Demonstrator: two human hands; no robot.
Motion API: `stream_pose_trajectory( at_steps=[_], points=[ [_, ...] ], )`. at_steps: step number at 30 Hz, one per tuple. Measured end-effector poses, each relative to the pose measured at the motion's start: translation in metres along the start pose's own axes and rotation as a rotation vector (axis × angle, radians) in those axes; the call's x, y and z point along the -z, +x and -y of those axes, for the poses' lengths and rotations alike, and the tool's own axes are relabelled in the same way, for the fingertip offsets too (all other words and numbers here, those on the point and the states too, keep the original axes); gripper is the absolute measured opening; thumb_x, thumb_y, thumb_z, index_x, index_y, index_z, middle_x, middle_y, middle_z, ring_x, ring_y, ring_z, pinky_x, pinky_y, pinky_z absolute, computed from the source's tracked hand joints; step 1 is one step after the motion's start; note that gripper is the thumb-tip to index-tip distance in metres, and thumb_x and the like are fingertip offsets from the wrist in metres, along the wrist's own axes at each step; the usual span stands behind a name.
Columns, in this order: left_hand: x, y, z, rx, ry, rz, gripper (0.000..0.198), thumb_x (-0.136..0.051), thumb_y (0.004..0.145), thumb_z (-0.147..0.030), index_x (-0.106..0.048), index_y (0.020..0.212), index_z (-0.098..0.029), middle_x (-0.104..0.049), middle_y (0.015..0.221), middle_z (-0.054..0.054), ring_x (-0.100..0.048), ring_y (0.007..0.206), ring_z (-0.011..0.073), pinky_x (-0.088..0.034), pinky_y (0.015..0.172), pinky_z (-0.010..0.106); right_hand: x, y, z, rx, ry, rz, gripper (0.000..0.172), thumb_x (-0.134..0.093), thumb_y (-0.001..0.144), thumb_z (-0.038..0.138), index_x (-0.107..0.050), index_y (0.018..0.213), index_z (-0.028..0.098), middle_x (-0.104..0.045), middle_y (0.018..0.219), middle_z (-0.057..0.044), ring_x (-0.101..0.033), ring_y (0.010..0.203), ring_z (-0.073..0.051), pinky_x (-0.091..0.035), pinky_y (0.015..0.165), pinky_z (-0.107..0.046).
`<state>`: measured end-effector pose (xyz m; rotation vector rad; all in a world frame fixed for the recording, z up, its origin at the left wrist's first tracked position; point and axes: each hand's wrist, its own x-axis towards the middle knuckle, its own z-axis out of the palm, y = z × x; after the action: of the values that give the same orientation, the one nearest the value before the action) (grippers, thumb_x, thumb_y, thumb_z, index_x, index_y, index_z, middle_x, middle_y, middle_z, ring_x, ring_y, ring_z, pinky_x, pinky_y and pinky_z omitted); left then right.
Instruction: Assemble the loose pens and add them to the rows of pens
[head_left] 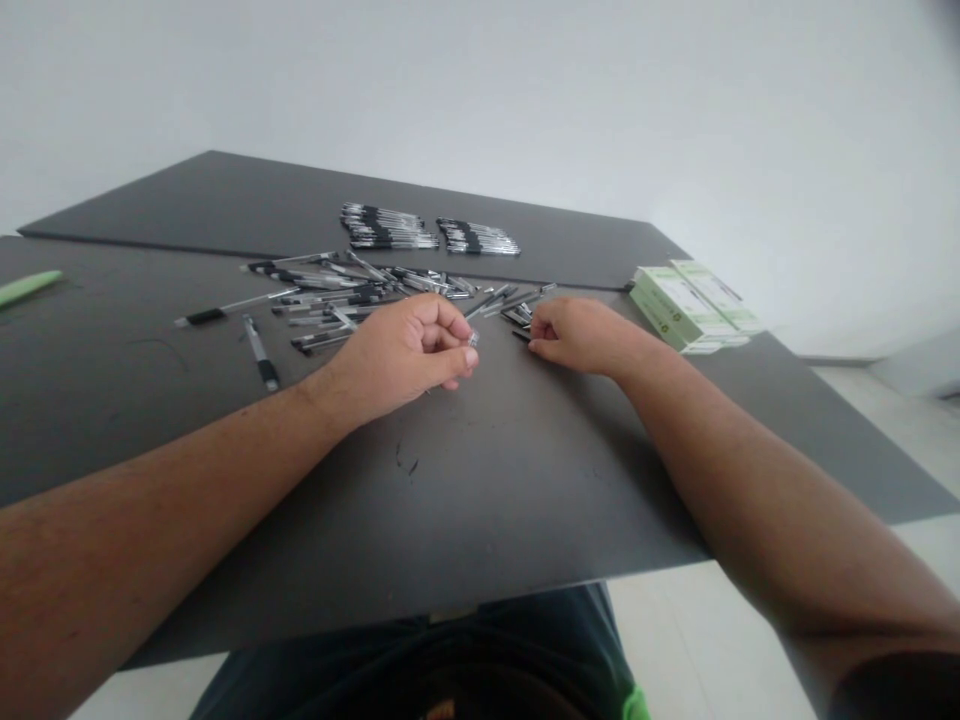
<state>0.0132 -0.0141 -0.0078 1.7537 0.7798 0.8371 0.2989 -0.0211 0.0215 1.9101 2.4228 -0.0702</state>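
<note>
Head view: a pale wall [480, 90] rises behind my dark table [487, 510], whose left part runs out of the frame. Across its middle sprawls a heap of pens [322, 300], partly blocked by my left hand [420, 352]. My right hand [574, 335] lies low beside the heap's right end, its curled fingers hiding some short pieces [517, 315]. Past my right wrist stand green-and-white boxes [679, 308], their print too small to read. Farther back lie two neat rows of pens, a left row [390, 228] and a right row [480, 238]. A light-green object [30, 288] is cut off at the left edge; a loose pen [261, 352] lies near my left forearm. My left thumb and forefinger pinch a small clear piece [473, 341], mostly covered. A thin black piece [520, 336] meets my right fingertips; perhaps I grip it, but I cannot tell. Tiny dark scraps [406, 462] lie nearest me.
</note>
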Motion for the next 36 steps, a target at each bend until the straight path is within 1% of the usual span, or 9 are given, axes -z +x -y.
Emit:
stream_pose_trajectory(
  at_steps=[6,11,13,18,21,25,28,32,36],
  points=[
    [0.001,0.001,0.004,0.007,0.013,0.016,0.030,-0.087,0.085,-0.028,-0.068,0.106,-0.019,-0.082,0.079,0.003,-0.077,0.064,0.0174,-0.061,0.061,0.028,-0.002,0.000,0.006,-0.013,-0.014,0.009,0.016,-0.070,0.097,0.025,-0.081,0.107,0.023,-0.085,0.107,-0.008,-0.074,0.094,-0.027,-0.044,0.077,-0.035],
    [0.000,0.001,0.003,0.007,0.010,0.016,0.029,-0.087,0.085,-0.027,-0.068,0.105,-0.019,-0.081,0.078,0.002,-0.077,0.063,0.0168,-0.062,0.062,0.028,-0.001,-0.001,0.010,-0.036,-0.009,-0.013,0.031,-0.070,0.098,0.023,-0.080,0.127,0.020,-0.086,0.116,-0.010,-0.076,0.097,-0.028,-0.047,0.081,-0.035],
    [-0.001,0.001,0.001,0.008,0.005,0.016,0.028,-0.087,0.085,-0.026,-0.068,0.104,-0.019,-0.080,0.076,0.001,-0.076,0.062,0.0163,-0.062,0.061,0.027,0.000,-0.002,0.012,-0.032,-0.011,-0.009,0.033,-0.069,0.099,0.024,-0.081,0.129,0.019,-0.086,0.117,-0.011,-0.077,0.099,-0.028,-0.048,0.083,-0.035],
    [-0.002,0.001,0.000,0.011,-0.013,0.015,0.027,-0.086,0.082,-0.024,-0.069,0.102,-0.019,-0.080,0.075,0.002,-0.075,0.063,0.0163,-0.062,0.060,0.026,0.000,-0.001,0.016,-0.013,-0.060,0.027,0.022,-0.067,0.100,0.024,-0.086,0.112,0.022,-0.087,0.111,-0.011,-0.078,0.101,-0.030,-0.050,0.082,-0.036],
    [-0.002,0.001,0.001,0.005,0.000,0.004,0.027,-0.086,0.083,-0.025,-0.071,0.104,-0.018,-0.080,0.076,0.002,-0.075,0.063,0.0157,-0.062,0.060,0.026,-0.003,0.000,0.016,0.013,-0.052,0.007,0.020,-0.067,0.101,0.024,-0.085,0.109,0.020,-0.086,0.112,-0.013,-0.077,0.101,-0.030,-0.050,0.083,-0.036],
    [0.000,0.001,0.002,0.015,0.055,-0.010,0.028,-0.086,0.085,-0.027,-0.076,0.109,-0.017,-0.082,0.079,0.003,-0.076,0.064,0.0153,-0.062,0.062,0.025,-0.006,-0.003,0.017,0.035,0.054,-0.156,0.018,-0.062,0.104,0.022,-0.079,0.109,0.018,-0.084,0.112,-0.014,-0.075,0.101,-0.028,-0.049,0.085,-0.035],
    [0.001,0.001,0.000,0.030,0.083,-0.043,0.023,-0.084,0.087,-0.029,-0.078,0.105,-0.018,-0.081,0.080,0.003,-0.077,0.064,0.0165,-0.062,0.062,0.026,-0.005,-0.007,0.021,0.030,0.209,-0.258,0.012,-0.067,0.100,0.024,-0.076,0.107,0.020,-0.082,0.096,-0.007,-0.073,0.087,-0.024,-0.047,0.078,-0.033],
    [-0.001,0.002,0.001,0.000,0.111,-0.071,0.018,-0.081,0.090,-0.031,-0.077,0.101,-0.018,-0.080,0.084,0.004,-0.077,0.067,0.0175,-0.064,0.063,0.029,-0.004,-0.014,0.031,0.152,0.397,-0.290,0.008,-0.071,0.090,0.018,-0.073,0.096,0.022,-0.077,0.082,0.001,-0.069,0.074,-0.018,-0.045,0.072,-0.029],
    [-0.001,0.003,0.008,-0.039,0.069,-0.048,0.021,-0.082,0.088,-0.033,-0.078,0.103,-0.019,-0.083,0.094,0.006,-0.079,0.074,0.0189,-0.066,0.067,0.030,-0.004,-0.021,0.043,0.292,0.475,-0.287,0.013,-0.067,0.087,0.015,-0.074,0.095,0.022,-0.075,0.079,0.002,-0.065,0.071,-0.016,-0.044,0.071,-0.028]
  ],
)
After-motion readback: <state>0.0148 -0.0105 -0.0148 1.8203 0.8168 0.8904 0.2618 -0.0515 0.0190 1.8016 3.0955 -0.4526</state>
